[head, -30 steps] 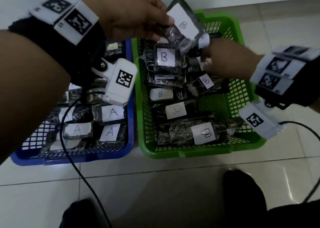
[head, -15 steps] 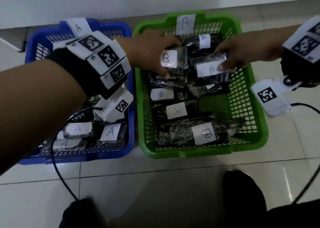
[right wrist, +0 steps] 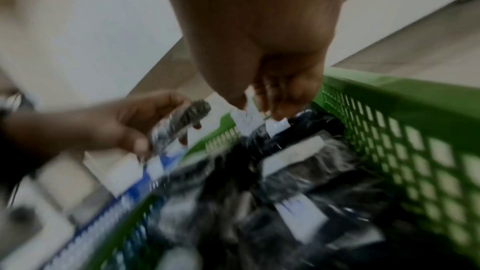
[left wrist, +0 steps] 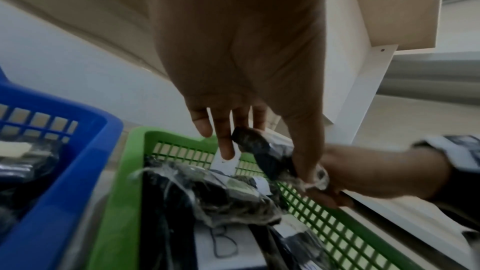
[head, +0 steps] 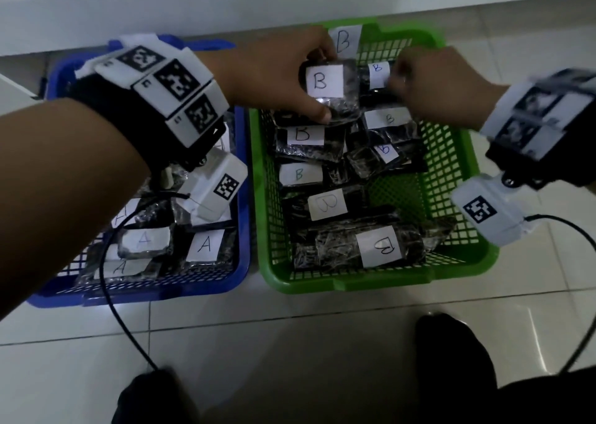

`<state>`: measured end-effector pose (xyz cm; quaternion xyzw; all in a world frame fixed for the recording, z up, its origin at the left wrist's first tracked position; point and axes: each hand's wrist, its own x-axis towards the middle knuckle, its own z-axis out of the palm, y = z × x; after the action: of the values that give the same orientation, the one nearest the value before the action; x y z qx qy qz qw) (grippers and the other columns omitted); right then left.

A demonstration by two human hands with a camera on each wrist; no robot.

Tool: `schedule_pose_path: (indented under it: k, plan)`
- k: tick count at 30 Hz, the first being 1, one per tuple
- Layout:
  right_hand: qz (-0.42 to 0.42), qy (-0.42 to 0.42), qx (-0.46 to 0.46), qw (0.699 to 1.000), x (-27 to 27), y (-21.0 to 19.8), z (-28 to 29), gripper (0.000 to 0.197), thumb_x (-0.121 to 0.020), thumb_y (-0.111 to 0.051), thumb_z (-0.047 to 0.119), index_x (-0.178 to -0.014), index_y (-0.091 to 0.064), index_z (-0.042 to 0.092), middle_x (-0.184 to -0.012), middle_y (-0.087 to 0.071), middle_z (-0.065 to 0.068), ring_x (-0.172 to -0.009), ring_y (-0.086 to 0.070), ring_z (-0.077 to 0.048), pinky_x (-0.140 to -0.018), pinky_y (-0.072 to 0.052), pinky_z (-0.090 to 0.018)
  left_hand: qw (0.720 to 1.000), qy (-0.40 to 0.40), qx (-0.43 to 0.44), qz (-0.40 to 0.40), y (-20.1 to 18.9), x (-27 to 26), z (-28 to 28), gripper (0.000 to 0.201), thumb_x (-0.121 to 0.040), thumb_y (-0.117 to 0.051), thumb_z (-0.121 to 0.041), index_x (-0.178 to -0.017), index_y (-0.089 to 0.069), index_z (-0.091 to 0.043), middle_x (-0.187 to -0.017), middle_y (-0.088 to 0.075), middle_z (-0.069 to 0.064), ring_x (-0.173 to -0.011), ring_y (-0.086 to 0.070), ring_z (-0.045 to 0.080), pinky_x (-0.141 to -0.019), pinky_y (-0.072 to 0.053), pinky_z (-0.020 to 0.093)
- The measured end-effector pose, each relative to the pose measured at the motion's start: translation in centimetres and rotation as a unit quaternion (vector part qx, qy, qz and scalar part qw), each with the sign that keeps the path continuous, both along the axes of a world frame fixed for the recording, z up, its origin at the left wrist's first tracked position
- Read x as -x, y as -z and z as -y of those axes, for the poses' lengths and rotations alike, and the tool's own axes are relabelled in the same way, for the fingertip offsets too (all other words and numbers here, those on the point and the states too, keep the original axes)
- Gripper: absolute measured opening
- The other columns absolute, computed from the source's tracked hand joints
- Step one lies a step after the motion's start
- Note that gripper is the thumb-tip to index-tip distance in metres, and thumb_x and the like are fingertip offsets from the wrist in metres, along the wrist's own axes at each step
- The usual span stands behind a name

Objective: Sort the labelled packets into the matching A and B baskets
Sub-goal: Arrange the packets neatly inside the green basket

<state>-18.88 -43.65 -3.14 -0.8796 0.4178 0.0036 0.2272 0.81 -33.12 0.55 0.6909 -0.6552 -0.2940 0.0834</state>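
My left hand grips a black packet with a white B label, thumb below and fingers above, held over the far end of the green basket. The left wrist view shows that packet slanting between thumb and fingers. My right hand is curled just to its right, pinching a B packet with a small label at the basket's far wall; the right wrist view is blurred. Several B packets lie in the green basket. The blue basket on the left holds A packets.
A paper B tag stands on the green basket's far rim. A white ledge runs behind both baskets. Wrist camera cables trail over the tiled floor. My dark-clothed legs are at the near edge.
My left hand came down with its B packet to the far end of the green basket. My right hand let go of the packet it held and moved to the far one.
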Motion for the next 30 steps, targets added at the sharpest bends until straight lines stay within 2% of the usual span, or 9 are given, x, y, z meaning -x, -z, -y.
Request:
schedule_pose_path:
  k: [3,5,8,10,12,14,19,23,30]
  plan:
    - [0.167,0.08,-0.369,0.911,-0.7,-2.9,-0.4,0.041,-0.096,-0.039,0.046,-0.119,-0.053,0.015,-0.108,-0.064,-0.011,-0.086,-0.065,-0.025,-0.071,-0.055,-0.035,0.998,-0.009,0.059,-0.003,0.4,1.4,0.0,0.074,-0.07,-0.076,-0.046,-0.129,-0.04,-0.02,-0.123,-0.053,-0.002,-0.101,-0.052,0.012,-0.079,-0.041,0.022]
    - [0.157,0.04,-0.442,0.882,-0.8,-3.6,-0.2,0.036,-0.09,-0.052,0.039,-0.119,-0.055,0.019,-0.113,-0.065,-0.006,-0.095,-0.066,-0.022,-0.076,-0.056,-0.033,0.996,-0.015,0.083,-0.021,0.8,2.5,-0.2,0.078,-0.069,-0.076,-0.048,-0.13,-0.037,-0.017,-0.119,-0.052,-0.004,-0.1,-0.051,0.01,-0.078,-0.04,0.019]
    - [0.081,0.0,-0.336,0.939,-0.4,-3.0,0.1,0.032,-0.085,-0.063,0.018,-0.115,-0.053,0.016,-0.103,-0.068,-0.005,-0.088,-0.069,-0.021,-0.07,-0.055,-0.029,0.998,0.003,0.053,-0.017,1.6,3.1,-0.3,0.091,-0.066,-0.075,-0.055,-0.133,-0.029,-0.014,-0.126,-0.05,0.003,-0.11,-0.052,0.018,-0.092,-0.045,0.031]
    - [-0.029,-0.074,-0.196,0.977,0.1,-2.4,0.1,0.027,-0.086,-0.063,0.023,-0.109,-0.05,0.021,-0.095,-0.065,-0.002,-0.081,-0.064,-0.022,-0.067,-0.048,-0.031,0.995,0.032,-0.001,0.097,2.1,2.0,-0.2,0.098,-0.064,-0.071,-0.062,-0.136,-0.027,-0.011,-0.137,-0.039,0.011,-0.123,-0.043,0.028,-0.103,-0.038,0.044]
    - [-0.127,-0.138,-0.134,0.973,0.6,-1.6,-0.1,0.025,-0.088,-0.06,0.03,-0.11,-0.049,0.023,-0.093,-0.061,-0.001,-0.076,-0.056,-0.018,-0.063,-0.04,-0.025,0.981,0.032,-0.065,0.182,2.5,0.3,0.0,0.095,-0.066,-0.073,-0.057,-0.137,-0.03,-0.011,-0.14,-0.035,0.013,-0.126,-0.039,0.032,-0.103,-0.035,0.047]
    - [-0.169,-0.139,-0.107,0.97,0.9,-0.8,-0.2,0.035,-0.09,-0.055,0.036,-0.121,-0.049,0.02,-0.092,-0.057,0.001,-0.075,-0.052,-0.017,-0.058,-0.035,-0.025,0.983,0.022,-0.091,0.161,2.7,-1.1,-0.1,0.082,-0.069,-0.078,-0.045,-0.133,-0.038,-0.013,-0.134,-0.042,0.009,-0.119,-0.045,0.028,-0.097,-0.04,0.04]
    - [-0.173,-0.105,-0.107,0.973,1.3,-0.3,0.3,0.042,-0.091,-0.053,0.044,-0.124,-0.048,0.02,-0.092,-0.055,0.002,-0.079,-0.05,-0.016,-0.06,-0.035,-0.025,0.993,-0.012,-0.056,0.099,2.9,-2.5,-0.2,0.072,-0.063,-0.084,-0.038,-0.12,-0.046,-0.015,-0.116,-0.05,0.001,-0.1,-0.049,0.018,-0.08,-0.04,0.03]
    - [-0.188,-0.107,-0.088,0.972,0.9,-0.5,0.5,0.041,-0.091,-0.052,0.042,-0.123,-0.049,0.017,-0.103,-0.056,-0.003,-0.087,-0.051,-0.021,-0.066,-0.035,-0.029,0.993,-0.079,0.031,0.078,2.4,-3.7,0.4,0.073,-0.065,-0.083,-0.029,-0.124,-0.044,-0.013,-0.122,-0.05,0.007,-0.106,-0.048,0.022,-0.083,-0.038,0.03]
    - [0.018,0.042,-0.146,0.988,0.2,-2.1,2.0,0.04,-0.089,-0.06,0.03,-0.126,-0.049,0.02,-0.108,-0.058,-0.004,-0.078,-0.054,-0.015,-0.061,-0.038,-0.027,0.988,-0.098,0.055,0.107,4.3,-3.6,0.5,0.065,-0.074,-0.077,-0.031,-0.129,-0.046,-0.015,-0.128,-0.051,0.012,-0.117,-0.047,0.029,-0.095,-0.038,0.037]
